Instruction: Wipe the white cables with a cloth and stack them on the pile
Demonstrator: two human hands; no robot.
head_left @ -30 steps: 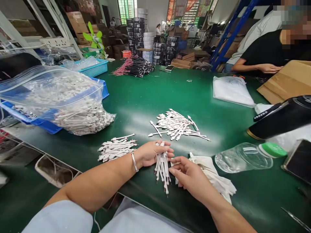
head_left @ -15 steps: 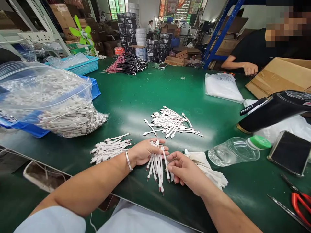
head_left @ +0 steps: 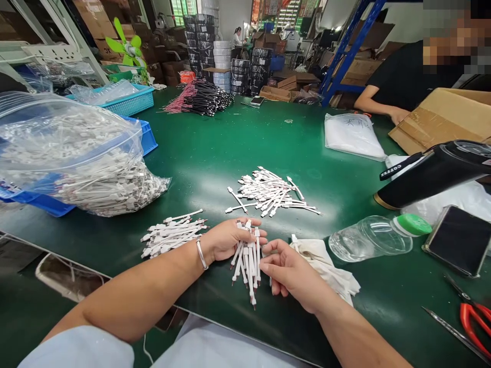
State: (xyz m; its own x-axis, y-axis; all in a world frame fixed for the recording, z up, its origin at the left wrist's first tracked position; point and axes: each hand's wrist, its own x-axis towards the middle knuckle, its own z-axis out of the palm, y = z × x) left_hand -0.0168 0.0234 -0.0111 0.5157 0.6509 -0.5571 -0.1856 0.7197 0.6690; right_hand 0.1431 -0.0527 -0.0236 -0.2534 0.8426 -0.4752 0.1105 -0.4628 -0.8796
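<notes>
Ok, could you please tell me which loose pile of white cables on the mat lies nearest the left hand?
The smaller pile, just beside the left hand; the larger pile lies farther away.

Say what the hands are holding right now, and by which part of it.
The left hand holds a bunch of short white cables by their upper ends. The right hand is at the bunch's side; a grip cannot be told.

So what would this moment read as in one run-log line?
left hand: holding short white cables | right hand: beside them | on: green mat
</notes>
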